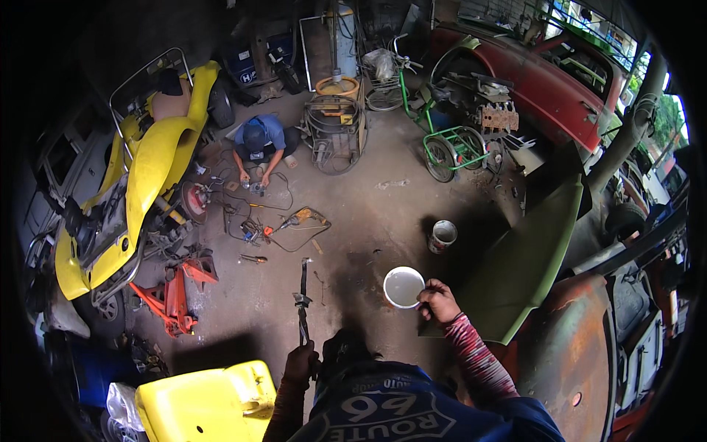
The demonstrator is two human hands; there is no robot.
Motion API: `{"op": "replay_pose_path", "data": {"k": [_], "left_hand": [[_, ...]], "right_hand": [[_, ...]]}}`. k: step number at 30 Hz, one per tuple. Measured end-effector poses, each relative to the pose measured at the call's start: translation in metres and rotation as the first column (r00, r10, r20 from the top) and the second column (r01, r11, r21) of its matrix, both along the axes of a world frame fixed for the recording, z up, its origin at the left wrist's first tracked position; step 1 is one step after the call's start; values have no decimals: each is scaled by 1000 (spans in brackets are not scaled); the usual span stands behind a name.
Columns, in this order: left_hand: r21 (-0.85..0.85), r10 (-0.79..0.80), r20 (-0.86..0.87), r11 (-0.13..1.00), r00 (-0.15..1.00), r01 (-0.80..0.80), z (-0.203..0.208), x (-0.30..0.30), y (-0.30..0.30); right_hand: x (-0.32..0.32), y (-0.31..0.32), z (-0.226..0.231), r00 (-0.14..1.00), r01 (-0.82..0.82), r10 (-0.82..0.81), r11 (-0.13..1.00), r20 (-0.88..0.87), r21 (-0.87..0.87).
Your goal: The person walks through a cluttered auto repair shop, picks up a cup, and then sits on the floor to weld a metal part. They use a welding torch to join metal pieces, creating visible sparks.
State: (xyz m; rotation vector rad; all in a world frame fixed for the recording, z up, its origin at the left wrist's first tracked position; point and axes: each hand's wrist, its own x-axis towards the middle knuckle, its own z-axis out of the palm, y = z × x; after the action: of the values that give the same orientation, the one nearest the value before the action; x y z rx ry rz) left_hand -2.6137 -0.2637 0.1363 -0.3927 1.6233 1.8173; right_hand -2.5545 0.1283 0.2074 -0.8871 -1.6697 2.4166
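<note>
My right hand point(440, 300), in a red-and-black patterned sleeve, grips the rim of a white round bucket point(403, 288) out in front of me. The bucket's pale inside faces up; I cannot tell what is in it. Lower and to the left, my left hand point(300, 362) is closed around a long thin rod-like tool point(303, 311) that points away from me. It has a dark, bulky part midway and a pale tip; its exact kind is unclear. Beyond the white bucket, a smaller paint can point(442, 236) stands on the floor.
A crouching person point(258, 144) works on the floor with cords and power tools point(298, 219). At left are a yellow car body point(158, 162) and red jack stands point(175, 295). A green panel point(526, 265) and rusty panel point(563, 361) flank my right. Farther off stands a green tricycle point(449, 151).
</note>
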Motion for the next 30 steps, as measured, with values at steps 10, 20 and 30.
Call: {"op": "replay_pose_path", "data": {"k": [10,20,30], "left_hand": [[-176,-65,-84,983,994,49,-23,-226,106],[-266,-211,-132,949,968,171,25,-435,190],[-304,53,-27,951,998,-58,4,-519,294]], "right_hand": [[-191,101,-21,996,23,-22,1000,90,-13],[-364,176,-11,996,60,-54,995,74,-80],[-550,292,-34,967,-217,211,976,145,27]]}}
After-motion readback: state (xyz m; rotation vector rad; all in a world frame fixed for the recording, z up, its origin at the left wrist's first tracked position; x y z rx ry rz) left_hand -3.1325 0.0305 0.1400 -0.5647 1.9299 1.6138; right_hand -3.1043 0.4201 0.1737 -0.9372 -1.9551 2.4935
